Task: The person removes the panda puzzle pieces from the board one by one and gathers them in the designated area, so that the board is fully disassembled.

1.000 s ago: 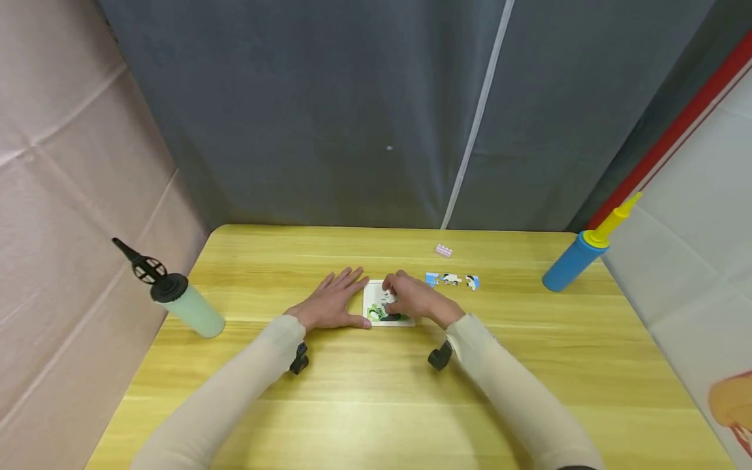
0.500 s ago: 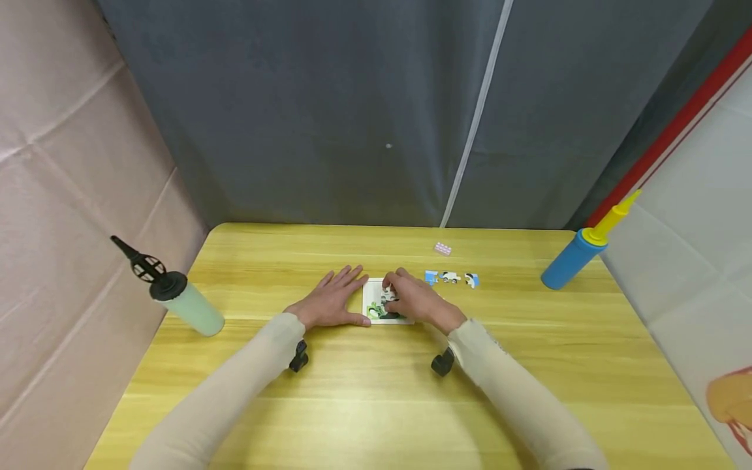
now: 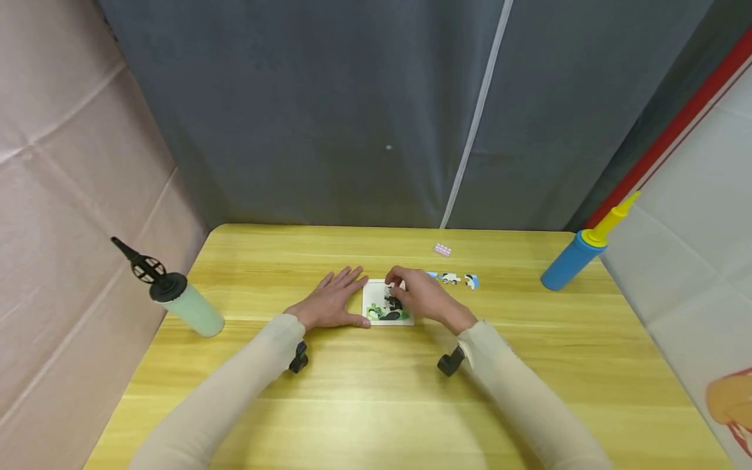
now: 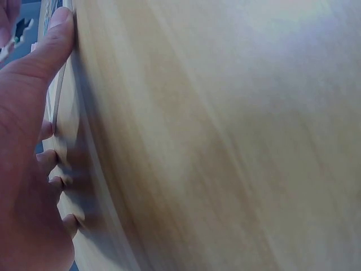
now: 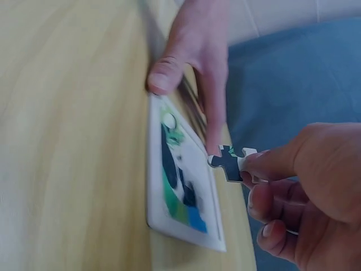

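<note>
In the head view a small white puzzle tray [image 3: 374, 289] lies on the table, with joined green, black and white pieces along its near part. My left hand [image 3: 330, 304] rests with spread fingers on the table at the tray's left side, its thumb at the near left corner. Over the tray's right part, my right hand [image 3: 424, 295] pinches a puzzle piece [image 5: 230, 164] between thumb and fingers. The right wrist view shows that piece as black and white with a bit of green, held up off the tray. Past my right hand lie several loose puzzle pieces [image 3: 450, 279].
A pink toy brick [image 3: 442, 250] lies farther back. At the left stands a pale green pump [image 3: 194, 310] with a black top. A blue pump [image 3: 570, 262] with a yellow nozzle stands at the right. A dark curtain [image 3: 329, 130] hangs behind the table.
My right hand has lifted and shifted a little to the right, and more of the pieces in the tray shows. The left hand stays in place.
</note>
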Available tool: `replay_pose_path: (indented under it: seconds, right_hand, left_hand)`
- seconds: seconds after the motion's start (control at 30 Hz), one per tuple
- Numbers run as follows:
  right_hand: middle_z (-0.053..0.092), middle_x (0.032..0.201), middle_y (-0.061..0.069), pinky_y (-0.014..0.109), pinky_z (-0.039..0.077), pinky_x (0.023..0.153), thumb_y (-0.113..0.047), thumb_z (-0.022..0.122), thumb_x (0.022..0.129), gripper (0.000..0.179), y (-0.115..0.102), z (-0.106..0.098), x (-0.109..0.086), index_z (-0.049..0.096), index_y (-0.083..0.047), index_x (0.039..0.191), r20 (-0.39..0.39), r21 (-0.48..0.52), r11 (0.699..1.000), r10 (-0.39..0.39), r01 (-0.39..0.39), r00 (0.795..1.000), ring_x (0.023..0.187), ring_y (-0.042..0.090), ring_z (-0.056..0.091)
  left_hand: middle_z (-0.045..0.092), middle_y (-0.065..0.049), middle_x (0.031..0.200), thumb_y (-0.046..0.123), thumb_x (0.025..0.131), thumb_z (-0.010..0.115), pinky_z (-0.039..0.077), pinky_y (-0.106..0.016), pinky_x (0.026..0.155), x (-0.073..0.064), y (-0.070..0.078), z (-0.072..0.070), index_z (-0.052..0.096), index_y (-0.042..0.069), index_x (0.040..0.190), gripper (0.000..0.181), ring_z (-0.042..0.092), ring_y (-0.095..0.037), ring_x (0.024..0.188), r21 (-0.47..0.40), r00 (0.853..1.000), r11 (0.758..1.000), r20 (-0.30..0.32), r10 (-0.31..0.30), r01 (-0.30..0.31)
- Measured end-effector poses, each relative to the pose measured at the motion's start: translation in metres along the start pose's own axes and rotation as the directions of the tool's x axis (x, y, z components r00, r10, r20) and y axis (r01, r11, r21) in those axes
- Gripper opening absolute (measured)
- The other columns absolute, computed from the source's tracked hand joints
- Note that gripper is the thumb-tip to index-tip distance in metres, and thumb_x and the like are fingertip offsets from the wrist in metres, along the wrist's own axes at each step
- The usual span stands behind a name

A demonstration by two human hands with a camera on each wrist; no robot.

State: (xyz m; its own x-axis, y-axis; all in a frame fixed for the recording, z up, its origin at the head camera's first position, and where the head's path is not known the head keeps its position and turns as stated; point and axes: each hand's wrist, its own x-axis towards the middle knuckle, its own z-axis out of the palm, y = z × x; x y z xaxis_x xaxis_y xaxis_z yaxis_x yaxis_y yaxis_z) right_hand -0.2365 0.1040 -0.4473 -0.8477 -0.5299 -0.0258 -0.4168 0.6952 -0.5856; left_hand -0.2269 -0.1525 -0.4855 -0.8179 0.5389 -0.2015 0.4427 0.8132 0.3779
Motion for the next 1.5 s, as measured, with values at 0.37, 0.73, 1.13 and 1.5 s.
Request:
replay_pose_path:
  seconds: [0.37,0.73,1.13,1.5]
  right_hand:
    - [0.075,0.107,0.011,0.029,0.050,0.067,-0.010,0.064,0.106,0.018,0.036,-0.031,-0.033,0.070,-0.004,0.121,-0.054,0.049,0.998,0.051,-0.048,0.997,0.071,0.014,0.057]
    - [0.071,0.107,0.016,0.032,0.048,0.068,-0.005,0.062,0.105,0.017,0.083,-0.052,-0.060,0.069,0.000,0.120,-0.080,0.065,0.990,0.129,-0.124,0.988,0.078,0.018,0.055]
    - [0.071,0.103,0.014,0.028,0.049,0.068,-0.003,0.062,0.104,0.016,0.105,-0.052,-0.069,0.071,-0.001,0.117,-0.029,0.040,0.983,0.178,-0.177,0.984,0.083,0.019,0.059]
    - [0.068,0.105,0.015,0.038,0.050,0.079,-0.004,0.063,0.104,0.019,0.110,-0.044,-0.062,0.074,0.000,0.120,-0.056,-0.036,0.983,0.179,-0.181,0.982,0.089,0.022,0.059]
  left_hand:
    - [0.005,-0.008,0.183,0.071,0.093,0.069,0.005,-0.063,0.137,-0.002,0.001,0.000,0.021,0.016,0.173,0.108,0.003,-0.034,0.170,-0.001,1.000,1.000,-0.001,0.015,-0.015]
    - [0.005,-0.008,0.183,0.070,0.093,0.070,0.004,-0.063,0.136,-0.001,-0.003,0.002,0.021,0.016,0.173,0.108,0.002,-0.034,0.170,-0.011,1.000,1.000,-0.003,0.021,-0.021]
    - [0.005,-0.007,0.183,0.069,0.093,0.070,0.004,-0.063,0.136,-0.002,0.000,0.000,0.022,0.017,0.172,0.107,0.003,-0.034,0.170,-0.029,1.000,0.999,-0.005,0.023,-0.023]
    - [0.006,-0.008,0.183,0.069,0.093,0.070,0.004,-0.062,0.137,-0.002,0.001,0.000,0.022,0.016,0.172,0.107,0.003,-0.035,0.170,-0.022,1.000,1.000,-0.003,0.017,-0.017]
